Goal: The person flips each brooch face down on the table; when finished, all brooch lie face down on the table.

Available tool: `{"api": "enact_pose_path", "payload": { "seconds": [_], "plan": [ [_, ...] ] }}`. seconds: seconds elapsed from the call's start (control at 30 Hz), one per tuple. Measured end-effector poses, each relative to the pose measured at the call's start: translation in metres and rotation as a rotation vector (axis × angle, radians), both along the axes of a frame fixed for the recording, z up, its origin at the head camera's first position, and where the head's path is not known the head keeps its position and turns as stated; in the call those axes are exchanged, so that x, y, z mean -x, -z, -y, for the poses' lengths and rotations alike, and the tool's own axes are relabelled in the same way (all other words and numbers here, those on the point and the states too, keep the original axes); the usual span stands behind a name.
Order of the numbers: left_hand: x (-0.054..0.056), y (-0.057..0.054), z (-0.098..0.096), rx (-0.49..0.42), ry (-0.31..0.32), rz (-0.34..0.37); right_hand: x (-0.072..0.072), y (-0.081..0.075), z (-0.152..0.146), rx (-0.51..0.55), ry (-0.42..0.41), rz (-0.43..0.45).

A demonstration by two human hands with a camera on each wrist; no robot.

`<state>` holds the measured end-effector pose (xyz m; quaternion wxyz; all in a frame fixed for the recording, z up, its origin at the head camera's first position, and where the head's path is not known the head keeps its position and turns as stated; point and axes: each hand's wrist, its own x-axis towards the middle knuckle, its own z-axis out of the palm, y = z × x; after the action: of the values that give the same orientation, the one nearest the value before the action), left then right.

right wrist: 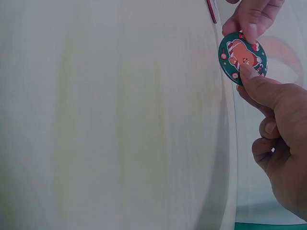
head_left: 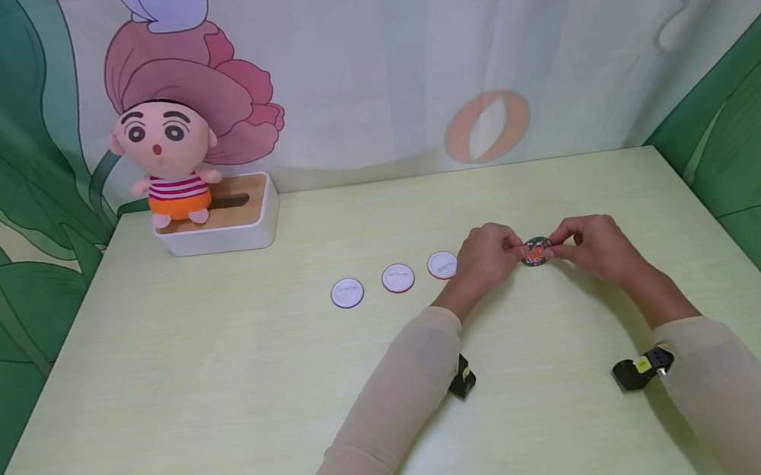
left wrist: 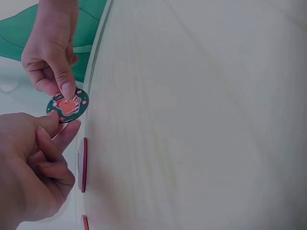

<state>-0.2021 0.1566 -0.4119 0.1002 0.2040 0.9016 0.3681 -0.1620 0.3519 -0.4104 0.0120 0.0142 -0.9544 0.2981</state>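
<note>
Both hands pinch one round pin badge (head_left: 536,251) above the right part of the table. Its green face, printed with an orange bear-like figure, shows in both wrist views. My left hand (head_left: 488,255) holds the badge's left edge between thumb and finger. At the opposite edge, my right hand (head_left: 593,246) grips it, thumb over the printed face (right wrist: 236,51). Left of the hands lie three more badges with white pin backs up: a near one (head_left: 441,265) partly behind the left hand, a middle one (head_left: 398,278) and a far-left one (head_left: 348,293).
A plush doll (head_left: 174,162) in a striped top sits on a white tissue box (head_left: 222,240) with a wooden lid at the table's back left. A printed curtain (head_left: 364,71) hangs behind the pale table (head_left: 231,405). Each sleeve carries a black wrist camera (head_left: 634,373).
</note>
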Motion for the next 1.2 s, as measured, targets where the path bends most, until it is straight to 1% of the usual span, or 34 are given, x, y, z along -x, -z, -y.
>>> {"api": "enact_pose_path", "payload": {
  "seconds": [0.13, 0.23, 0.33, 0.47, 0.67, 0.77, 0.93, 1.07, 1.2],
  "plan": [
    [-0.001, 0.000, 0.000, -0.040, -0.010, 0.022, -0.001, 0.002, -0.002, -0.023, 0.012, -0.027],
    [-0.002, 0.001, 0.000, -0.086, -0.021, 0.048, -0.001, 0.002, -0.003, -0.042, 0.019, -0.022],
    [-0.002, 0.002, 0.000, -0.126, -0.029, 0.065, -0.002, 0.002, -0.003, -0.039, 0.013, -0.003],
    [-0.002, 0.003, 0.000, -0.128, -0.032, 0.080, -0.002, 0.000, -0.003, -0.013, 0.005, 0.053],
    [0.000, 0.002, -0.001, -0.040, -0.054, 0.047, -0.001, 0.000, -0.001, 0.009, 0.002, 0.161],
    [0.001, 0.001, -0.003, 0.006, -0.061, 0.051, 0.001, 0.001, 0.000, 0.008, 0.004, 0.190],
    [0.001, 0.000, -0.007, 0.067, -0.077, 0.073, 0.002, 0.002, 0.000, 0.003, -0.002, 0.202],
    [0.001, -0.001, -0.010, 0.129, -0.108, 0.072, 0.003, 0.002, 0.003, 0.005, -0.008, 0.195],
    [0.000, -0.002, -0.013, 0.185, -0.116, 0.067, 0.003, 0.003, 0.006, 0.009, -0.006, 0.199]
  ]
}}
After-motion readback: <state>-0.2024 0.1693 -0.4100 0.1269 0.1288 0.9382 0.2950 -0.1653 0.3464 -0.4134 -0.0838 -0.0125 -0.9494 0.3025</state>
